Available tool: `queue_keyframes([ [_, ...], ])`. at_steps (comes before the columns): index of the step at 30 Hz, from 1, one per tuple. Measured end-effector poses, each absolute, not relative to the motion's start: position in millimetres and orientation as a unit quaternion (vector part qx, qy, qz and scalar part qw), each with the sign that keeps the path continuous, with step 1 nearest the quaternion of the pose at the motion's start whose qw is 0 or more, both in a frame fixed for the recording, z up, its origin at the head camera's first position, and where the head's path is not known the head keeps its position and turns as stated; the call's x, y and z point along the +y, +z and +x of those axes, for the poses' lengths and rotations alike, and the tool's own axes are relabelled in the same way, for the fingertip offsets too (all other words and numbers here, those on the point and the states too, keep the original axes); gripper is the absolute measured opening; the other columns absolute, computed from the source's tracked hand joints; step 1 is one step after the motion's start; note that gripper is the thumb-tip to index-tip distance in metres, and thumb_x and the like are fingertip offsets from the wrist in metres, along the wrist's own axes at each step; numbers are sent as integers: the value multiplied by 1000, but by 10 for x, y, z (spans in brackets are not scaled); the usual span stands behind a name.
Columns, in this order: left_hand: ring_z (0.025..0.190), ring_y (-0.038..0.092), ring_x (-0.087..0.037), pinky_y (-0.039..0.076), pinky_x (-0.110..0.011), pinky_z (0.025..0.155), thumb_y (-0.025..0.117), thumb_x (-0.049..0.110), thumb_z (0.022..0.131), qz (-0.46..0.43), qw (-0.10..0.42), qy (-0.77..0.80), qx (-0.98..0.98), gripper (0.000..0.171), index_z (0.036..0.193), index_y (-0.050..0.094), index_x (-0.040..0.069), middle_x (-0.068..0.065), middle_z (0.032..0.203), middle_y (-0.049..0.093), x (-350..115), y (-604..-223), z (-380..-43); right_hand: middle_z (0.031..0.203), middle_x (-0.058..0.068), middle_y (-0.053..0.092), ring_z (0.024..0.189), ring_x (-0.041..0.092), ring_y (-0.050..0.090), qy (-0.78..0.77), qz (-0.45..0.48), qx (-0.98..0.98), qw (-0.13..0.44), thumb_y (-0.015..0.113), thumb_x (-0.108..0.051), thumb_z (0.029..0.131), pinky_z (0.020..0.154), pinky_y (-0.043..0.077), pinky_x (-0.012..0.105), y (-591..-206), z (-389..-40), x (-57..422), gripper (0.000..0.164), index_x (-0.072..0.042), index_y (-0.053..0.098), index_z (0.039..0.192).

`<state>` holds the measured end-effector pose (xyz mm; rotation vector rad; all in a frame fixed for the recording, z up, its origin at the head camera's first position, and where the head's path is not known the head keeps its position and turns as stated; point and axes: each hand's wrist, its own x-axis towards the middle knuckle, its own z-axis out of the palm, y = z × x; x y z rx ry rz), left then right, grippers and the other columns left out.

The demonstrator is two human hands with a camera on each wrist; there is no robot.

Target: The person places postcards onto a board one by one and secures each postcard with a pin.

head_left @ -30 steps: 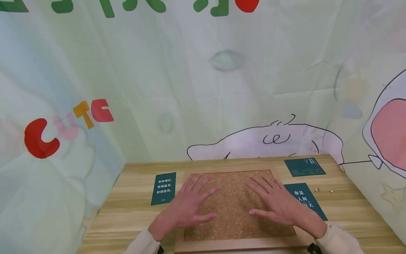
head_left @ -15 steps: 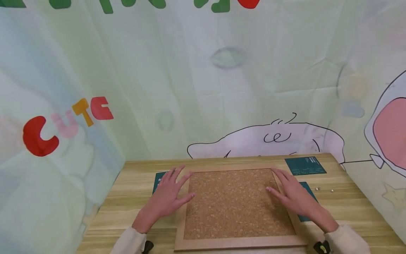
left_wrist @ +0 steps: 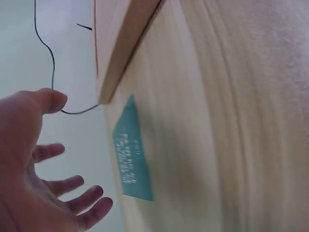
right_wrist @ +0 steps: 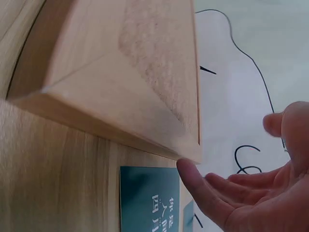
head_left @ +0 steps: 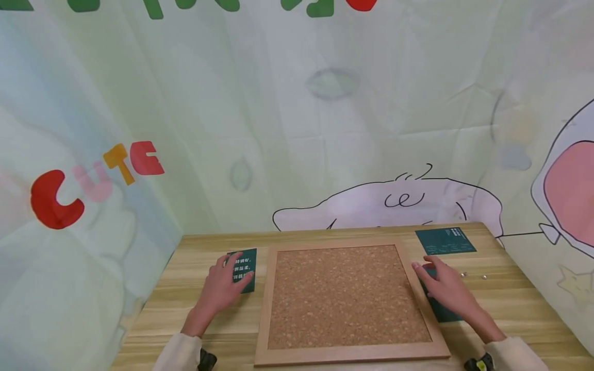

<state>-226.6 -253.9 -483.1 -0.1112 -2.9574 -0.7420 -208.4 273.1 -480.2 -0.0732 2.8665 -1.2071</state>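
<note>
A wood-framed cork board (head_left: 348, 299) lies flat on the table, in the middle of the head view. To its left, my left hand (head_left: 220, 288) hovers with loosely bent, spread fingers, covering part of a dark green printed card (head_left: 248, 263). In the left wrist view that hand (left_wrist: 29, 159) is raised apart from the card (left_wrist: 133, 154), with nothing in it. My right hand (head_left: 445, 288) is over another green card (head_left: 445, 313) by the board's right edge. Its fingers are relaxed and hold nothing in the right wrist view, one fingertip (right_wrist: 189, 174) overlapping the frame's corner there.
A third green card (head_left: 445, 241) lies at the table's back right. Small shiny pieces (head_left: 464, 275) rest on the wooden table (head_left: 162, 309) right of the right hand. A printed fabric backdrop (head_left: 297, 129) rises behind the table and along its sides.
Both hands have moved outward from over the cork board, left hand to the left, right hand to the right. The cork board and the cards have stayed in place.
</note>
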Motion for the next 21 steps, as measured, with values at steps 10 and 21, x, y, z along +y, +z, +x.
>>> queue_keyframes([
  [10,122,50,-55,44,-69,99,65,46,100,62,6,-294,-954,84,152,33,-12,-44,139,43,-2650,-4985,-2308,129,38,55,94,31,70,-448,61,885,114,43,-65,105,68,62,41,-4824,-2053,2820,93,18,37,146],
  [21,110,52,-57,49,-69,88,71,51,94,124,-10,-264,-957,93,142,36,-20,-46,125,46,-2595,-4992,-2362,110,22,69,87,24,70,-452,81,880,126,44,-61,106,70,62,41,-4887,-2058,2811,88,21,50,135],
])
